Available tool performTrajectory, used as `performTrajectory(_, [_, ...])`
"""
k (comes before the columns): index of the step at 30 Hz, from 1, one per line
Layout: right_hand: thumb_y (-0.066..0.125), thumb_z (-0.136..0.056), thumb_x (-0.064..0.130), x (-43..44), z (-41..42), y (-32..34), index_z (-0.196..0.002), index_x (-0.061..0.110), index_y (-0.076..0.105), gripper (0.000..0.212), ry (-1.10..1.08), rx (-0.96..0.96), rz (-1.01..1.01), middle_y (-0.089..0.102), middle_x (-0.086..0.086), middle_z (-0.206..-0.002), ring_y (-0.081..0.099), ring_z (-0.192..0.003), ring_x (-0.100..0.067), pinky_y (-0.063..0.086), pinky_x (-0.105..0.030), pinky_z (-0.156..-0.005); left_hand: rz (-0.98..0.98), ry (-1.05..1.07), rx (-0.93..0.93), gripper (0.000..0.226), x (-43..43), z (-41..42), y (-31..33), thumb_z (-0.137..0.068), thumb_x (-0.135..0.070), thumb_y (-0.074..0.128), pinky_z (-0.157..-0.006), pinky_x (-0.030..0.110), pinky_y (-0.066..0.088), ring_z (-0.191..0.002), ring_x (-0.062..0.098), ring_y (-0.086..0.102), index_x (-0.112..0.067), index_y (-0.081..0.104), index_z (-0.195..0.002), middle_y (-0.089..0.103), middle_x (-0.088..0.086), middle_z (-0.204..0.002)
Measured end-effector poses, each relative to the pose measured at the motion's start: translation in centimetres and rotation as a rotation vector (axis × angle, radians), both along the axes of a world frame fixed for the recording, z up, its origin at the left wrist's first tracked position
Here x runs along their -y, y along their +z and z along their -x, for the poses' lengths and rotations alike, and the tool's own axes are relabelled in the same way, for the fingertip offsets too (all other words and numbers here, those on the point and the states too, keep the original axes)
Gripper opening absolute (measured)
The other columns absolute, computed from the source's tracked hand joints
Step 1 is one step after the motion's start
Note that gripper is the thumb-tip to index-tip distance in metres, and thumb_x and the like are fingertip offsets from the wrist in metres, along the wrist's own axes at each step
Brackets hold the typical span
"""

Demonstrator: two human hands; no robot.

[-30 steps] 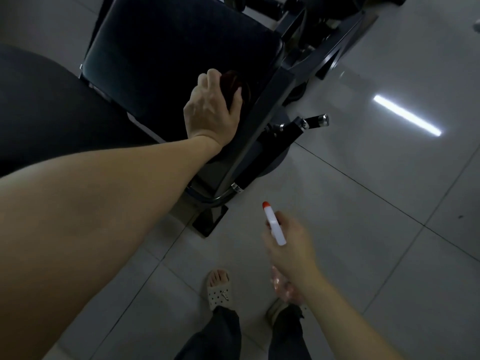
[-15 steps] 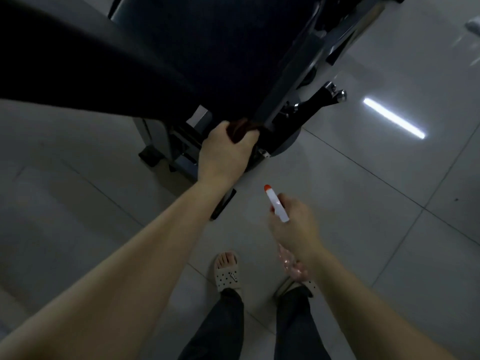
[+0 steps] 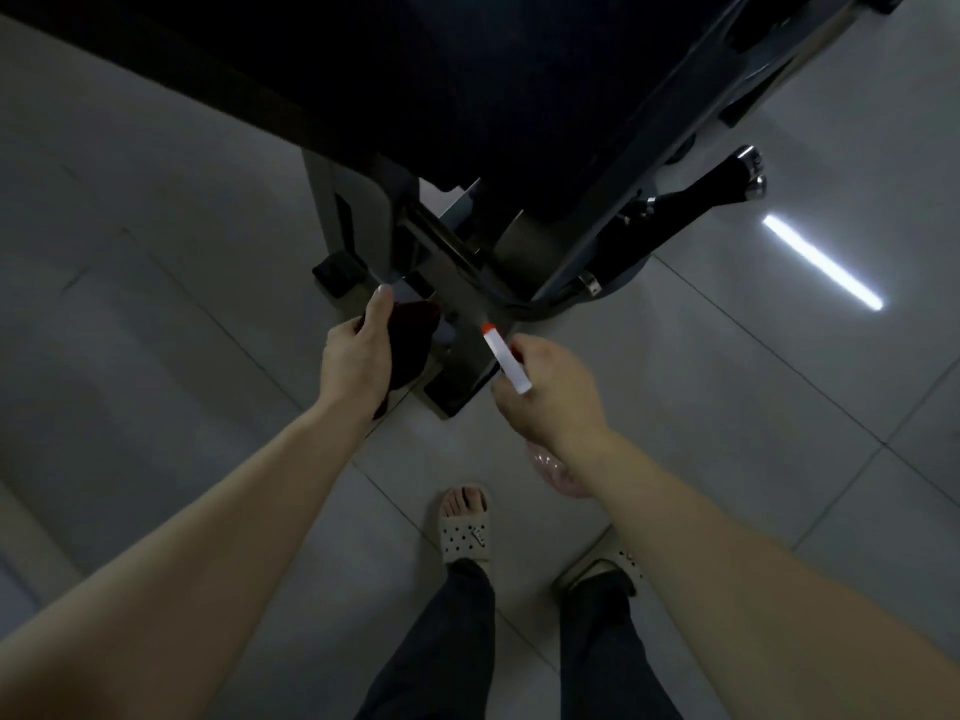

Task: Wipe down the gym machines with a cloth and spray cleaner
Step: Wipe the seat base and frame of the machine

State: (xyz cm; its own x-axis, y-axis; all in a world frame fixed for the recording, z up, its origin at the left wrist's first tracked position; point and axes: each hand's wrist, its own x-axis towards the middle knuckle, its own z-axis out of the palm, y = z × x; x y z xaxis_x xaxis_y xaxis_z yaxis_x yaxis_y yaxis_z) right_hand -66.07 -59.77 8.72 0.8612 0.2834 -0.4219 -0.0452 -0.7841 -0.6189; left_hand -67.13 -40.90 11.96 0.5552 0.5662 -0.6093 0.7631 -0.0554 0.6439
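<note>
Down at the machine's base frame (image 3: pixel 457 288), just ahead of both hands. Gripping the dark cloth (image 3: pixel 413 337) bunched in the left hand (image 3: pixel 358 358), fingers curled round it, thumb laid along the top, kept close for wiping. Clutching the spray bottle (image 3: pixel 551 469) in the right hand (image 3: pixel 553 400), wrapped on the neck, with the nozzle (image 3: pixel 506 358) aimed forward at the frame, probably to wet it first.

The cloth (image 3: pixel 413 345) lies left of the spray bottle (image 3: pixel 506 361), both apparently over the machine's base (image 3: pixel 467 298).
</note>
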Motion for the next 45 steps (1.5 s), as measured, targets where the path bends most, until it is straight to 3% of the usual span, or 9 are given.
performTrajectory(7, [0.060,-0.088,0.023,-1.7,-2.1,0.5,-0.077,0.019,0.051,0.014,0.012,-0.029,-0.083,0.053,0.004,-0.071,0.051,-0.062,-0.016,0.041,-0.032,-0.056,0.078,0.165,-0.023,0.036,-0.1,0.7,-1.1,-0.102,-0.051,0.049,-0.091,0.035,0.052,-0.091,0.019,0.066,-0.027,0.061,-0.078,0.067,0.000,-0.093])
performTrajectory(13, [0.065,-0.086,0.019,2.8,-3.5,0.8,-0.083,0.022,0.067,0.005,-0.151,-0.232,-0.259,0.065,-0.007,-0.078,0.065,-0.073,-0.028,0.058,-0.046,-0.071,0.103,0.146,-0.026,0.033,1.3,0.4,-1.0,-0.103,-0.044,0.055,-0.075,0.029,0.055,-0.077,0.018,0.068,-0.023,0.064,-0.079,0.069,0.004,-0.087])
performTrajectory(16, [0.064,-0.084,0.011,5.5,-5.3,1.4,-0.095,0.032,0.070,0.025,-0.147,-0.343,-0.297,0.068,-0.012,-0.087,0.064,-0.066,-0.023,0.057,-0.036,-0.060,0.117,0.124,-0.058,0.035,2.5,0.2,-1.3,-0.101,-0.046,0.056,-0.087,0.040,0.057,-0.086,0.025,0.070,-0.022,0.065,-0.078,0.071,0.007,-0.091])
performTrajectory(20, [0.060,-0.088,0.002,8.6,-7.2,2.0,-0.099,0.031,0.068,0.031,0.011,-0.439,-0.307,0.068,-0.015,-0.101,0.064,-0.071,-0.020,0.054,-0.022,-0.057,0.116,0.069,-0.109,0.039,4.8,0.3,-1.4,-0.100,-0.046,0.057,-0.085,0.043,0.058,-0.087,0.032,0.072,-0.016,0.068,-0.077,0.074,0.014,-0.092])
performTrajectory(24, [0.061,-0.087,0.004,11.3,-8.9,2.3,-0.111,0.037,0.067,0.041,0.049,-0.437,-0.231,0.068,-0.009,-0.098,0.065,-0.082,-0.020,0.056,-0.026,-0.063,0.071,-0.002,-0.132,0.044,6.8,0.0,-1.1,-0.099,-0.051,0.055,-0.090,0.049,0.056,-0.091,0.035,0.072,-0.012,0.072,-0.087,0.075,0.016,-0.094])
performTrajectory(29, [0.068,-0.089,0.011,16.7,-10.8,3.0,-0.107,0.010,0.067,0.017,-0.072,-0.339,-0.202,0.070,-0.014,-0.102,0.070,-0.078,-0.026,0.059,-0.037,-0.071,0.014,-0.151,-0.017,0.044,9.5,-2.2,0.5,-0.092,-0.063,0.061,-0.063,0.042,0.059,-0.075,0.025,0.073,-0.021,0.074,-0.088,0.075,0.009,-0.083])
performTrajectory(37, [0.061,-0.090,0.001,22.8,-15.8,5.7,-0.119,0.001,0.063,0.030,-0.006,-0.428,-0.133,0.069,-0.016,-0.100,0.061,-0.069,-0.020,0.053,-0.033,-0.065,-0.273,-0.466,0.100,0.039,14.4,-9.0,1.7,-0.087,-0.056,0.070,-0.082,0.036,0.058,-0.091,0.015,0.066,-0.024,0.064,-0.109,0.068,-0.006,-0.097])
performTrajectory(41, [0.061,-0.091,0.002,23.8,-18.8,7.6,-0.107,0.006,0.069,0.018,0.152,-0.449,-0.077,0.072,-0.011,-0.104,0.068,-0.082,-0.027,0.057,-0.042,-0.079,-0.286,-0.536,-0.012,0.043,15.6,-9.5,1.2,-0.084,-0.054,0.072,-0.079,0.035,0.056,-0.090,0.016,0.065,-0.024,0.062,-0.113,0.066,-0.006,-0.099])
performTrajectory(45, [0.065,-0.086,0.003,25.3,-22.2,8.7,-0.098,0.004,0.068,0.013,0.181,-0.435,-0.067,0.071,-0.018,-0.097,0.063,-0.077,-0.027,0.055,-0.041,-0.073,-0.256,-0.602,-0.107,0.032,16.4,-9.4,1.0,-0.084,-0.053,0.073,-0.070,0.034,0.058,-0.077,0.015,0.068,-0.025,0.067,-0.098,0.069,-0.004,-0.087])
